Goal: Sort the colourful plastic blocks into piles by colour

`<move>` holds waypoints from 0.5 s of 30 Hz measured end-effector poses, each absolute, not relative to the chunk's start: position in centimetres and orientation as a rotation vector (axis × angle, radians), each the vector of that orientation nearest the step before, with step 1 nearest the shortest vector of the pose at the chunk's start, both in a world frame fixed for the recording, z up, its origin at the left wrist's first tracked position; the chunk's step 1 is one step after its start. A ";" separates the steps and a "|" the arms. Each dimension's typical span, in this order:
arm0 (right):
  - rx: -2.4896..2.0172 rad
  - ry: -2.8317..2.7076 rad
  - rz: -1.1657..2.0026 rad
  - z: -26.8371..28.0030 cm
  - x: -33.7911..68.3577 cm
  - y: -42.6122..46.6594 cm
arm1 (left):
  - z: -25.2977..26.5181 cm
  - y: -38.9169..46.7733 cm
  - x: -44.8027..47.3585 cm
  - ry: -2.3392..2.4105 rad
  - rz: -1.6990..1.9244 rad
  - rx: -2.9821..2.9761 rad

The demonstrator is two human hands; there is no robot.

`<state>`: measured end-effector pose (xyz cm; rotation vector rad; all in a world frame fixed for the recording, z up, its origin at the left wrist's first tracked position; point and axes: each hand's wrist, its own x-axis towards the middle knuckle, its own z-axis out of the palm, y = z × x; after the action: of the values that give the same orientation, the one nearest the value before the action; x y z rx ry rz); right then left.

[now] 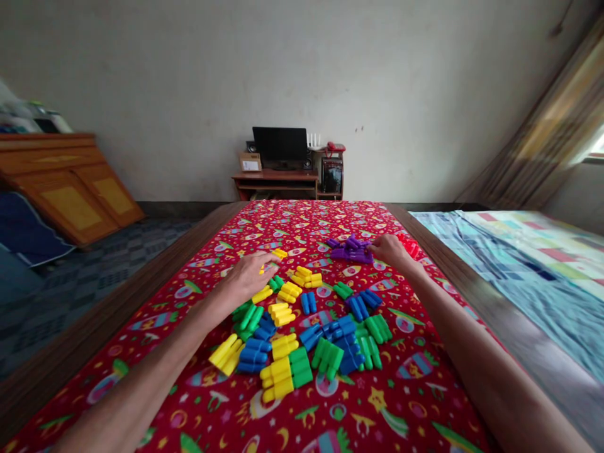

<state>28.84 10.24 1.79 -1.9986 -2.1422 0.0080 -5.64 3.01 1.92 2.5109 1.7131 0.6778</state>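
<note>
My left hand reaches over the far left of the loose plastic building blocks. Its fingers are curled round a yellow building block, mostly hidden beneath them, and another yellow piece shows just past the fingertips. At the far right, my right hand pinches the edge of a purple building block in a small purple pile. Red blocks lie right beside that hand, partly behind it. Between my arms are scattered yellow blocks, green blocks and blue blocks, some joined together.
A red patterned cloth covers the table, with its dark wooden edge showing. To the right is a bed. Beyond the table stand a desk with a monitor; a wooden cabinet is at left.
</note>
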 end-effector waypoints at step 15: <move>-1.619 -2.560 0.060 6.6 22.5 4.2 | 0.4 0.1 -3.4 1.318 0.317 2.670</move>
<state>22.53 4.20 6.55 -1.6186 -2.5597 0.0602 -3.38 0.15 0.41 2.6703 1.3178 0.3165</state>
